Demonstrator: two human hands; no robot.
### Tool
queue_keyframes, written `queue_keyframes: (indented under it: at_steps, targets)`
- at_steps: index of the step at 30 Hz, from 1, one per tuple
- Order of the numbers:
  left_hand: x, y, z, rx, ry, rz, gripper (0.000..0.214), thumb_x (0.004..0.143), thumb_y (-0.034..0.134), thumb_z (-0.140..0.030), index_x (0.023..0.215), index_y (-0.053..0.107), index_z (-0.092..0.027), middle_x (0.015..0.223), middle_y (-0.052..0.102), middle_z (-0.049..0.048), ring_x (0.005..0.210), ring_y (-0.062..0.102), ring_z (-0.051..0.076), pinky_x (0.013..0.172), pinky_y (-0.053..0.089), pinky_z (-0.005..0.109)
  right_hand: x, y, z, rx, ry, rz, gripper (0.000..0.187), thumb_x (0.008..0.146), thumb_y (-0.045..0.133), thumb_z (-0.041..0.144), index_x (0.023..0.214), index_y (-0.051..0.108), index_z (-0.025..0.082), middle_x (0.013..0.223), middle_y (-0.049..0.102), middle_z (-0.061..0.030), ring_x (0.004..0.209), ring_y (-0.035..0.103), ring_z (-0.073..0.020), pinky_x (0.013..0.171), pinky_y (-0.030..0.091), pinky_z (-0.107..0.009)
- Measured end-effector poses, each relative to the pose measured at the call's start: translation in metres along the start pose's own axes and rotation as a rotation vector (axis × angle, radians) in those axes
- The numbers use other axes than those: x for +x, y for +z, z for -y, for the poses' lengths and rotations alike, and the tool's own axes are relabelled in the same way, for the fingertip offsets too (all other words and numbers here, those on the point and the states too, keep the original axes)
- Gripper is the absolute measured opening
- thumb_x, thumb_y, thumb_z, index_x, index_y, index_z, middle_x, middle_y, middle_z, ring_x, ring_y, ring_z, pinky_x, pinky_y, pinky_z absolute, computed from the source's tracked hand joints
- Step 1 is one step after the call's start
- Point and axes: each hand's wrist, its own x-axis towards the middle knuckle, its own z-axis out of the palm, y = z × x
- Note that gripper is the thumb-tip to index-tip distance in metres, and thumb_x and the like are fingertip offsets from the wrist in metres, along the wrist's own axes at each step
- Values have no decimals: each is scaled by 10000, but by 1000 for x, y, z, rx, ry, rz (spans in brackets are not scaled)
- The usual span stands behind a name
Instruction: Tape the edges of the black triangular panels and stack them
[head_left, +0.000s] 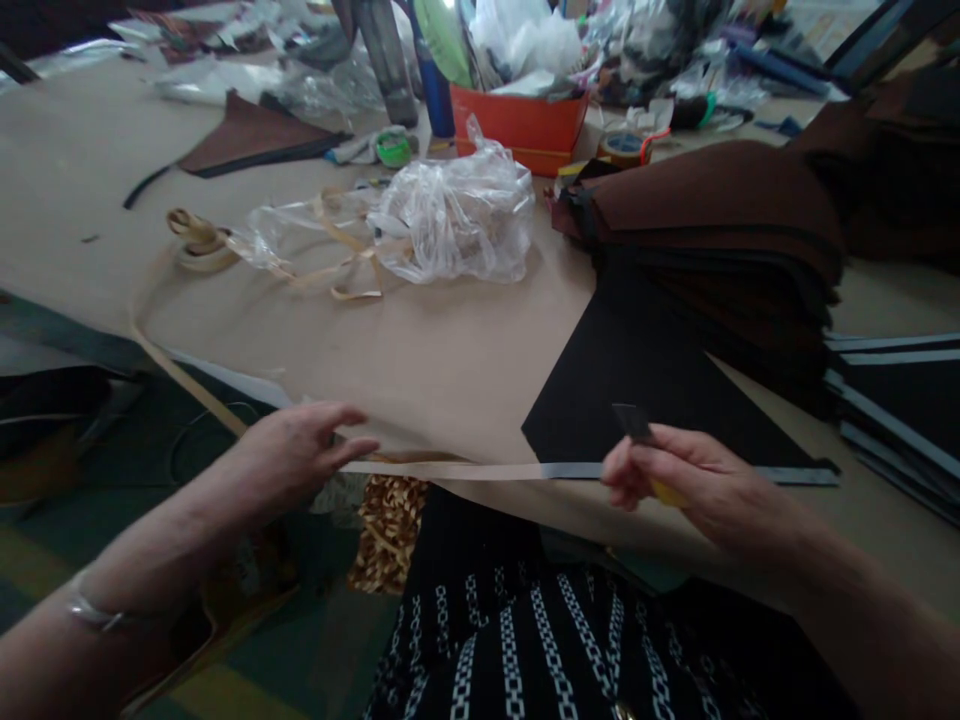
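My left hand [296, 455] pinches the end of a long tan backing strip [465, 469] at the table's near edge. The strip runs right along the edge of a black sheet [645, 370]. My right hand [690, 480] is closed on a small blade with a yellow handle [637, 425], its dark tip pointing up over the black sheet's near edge. A curly heap of peeled tan strips [390, 530] hangs below the table edge between my hands.
A crumpled clear plastic bag [457, 215] and loose tan strips [202, 240] lie mid-table. A stack of brown and black sheets [735, 220] fills the right. An orange box [525, 125], a tape roll [626, 148] and clutter stand at the back.
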Motion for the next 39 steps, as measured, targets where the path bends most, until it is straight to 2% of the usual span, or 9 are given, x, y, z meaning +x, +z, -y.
queue_keyframes:
  at_steps: [4,10,13,15,19,25,28,32,39]
  targets:
    - [-2,41,-54,-1,166,107,366,831,456,-497,880,657,-195,759,655,43,675,568,164,651,395,278,41,43,-2,420,217,90,175,828,577,317,812,609,145,951,681,-105,825,662,-156,809,531,-323]
    - [-3,63,-78,-32,211,183,462,875,355,-541,764,622,-181,726,632,62,648,553,176,592,359,294,54,41,-8,541,206,170,151,873,524,277,906,576,139,963,666,-93,744,662,-125,662,540,-241]
    - [-7,61,-81,-189,220,264,439,881,361,-529,824,618,-178,721,617,41,643,536,155,589,361,269,44,34,-8,416,91,135,229,907,471,340,1048,529,170,757,640,-13,423,482,-37,375,352,-156]
    - [-10,59,-84,-271,236,350,414,878,385,-526,874,619,-185,718,607,21,632,521,140,578,353,252,34,31,-6,273,34,85,238,933,412,374,1056,490,186,688,606,22,358,373,-24,341,256,-163]
    - [-11,58,-96,-372,271,425,402,867,417,-528,860,619,-180,692,563,-6,599,468,117,552,325,240,18,31,4,-129,-53,55,216,940,375,303,869,532,174,793,608,-9,605,531,-81,564,413,-216]
    - [0,55,-112,-479,226,395,430,850,412,-543,704,556,-166,588,436,-47,548,384,94,499,270,237,14,38,10,-435,-96,-71,177,852,509,250,760,639,174,734,560,10,678,495,-103,615,371,-224]
    - [4,57,-117,-453,203,375,419,838,425,-522,634,519,-168,556,423,-49,521,373,92,479,251,240,18,42,2,-425,-18,-34,171,834,520,253,887,661,173,672,563,23,601,478,-95,543,350,-217]
    - [4,61,-121,-409,194,311,341,813,468,-427,596,515,-169,528,453,-44,497,377,91,470,247,243,21,49,-12,-527,-51,-91,426,798,548,210,1223,553,187,599,544,58,514,445,-83,504,323,-215]
    - [6,64,-123,-373,207,266,278,789,477,-322,555,484,-171,495,439,-45,479,367,87,469,234,249,21,56,-19,-714,-108,-70,405,811,520,179,1214,546,207,645,602,33,546,511,-100,542,353,-224]
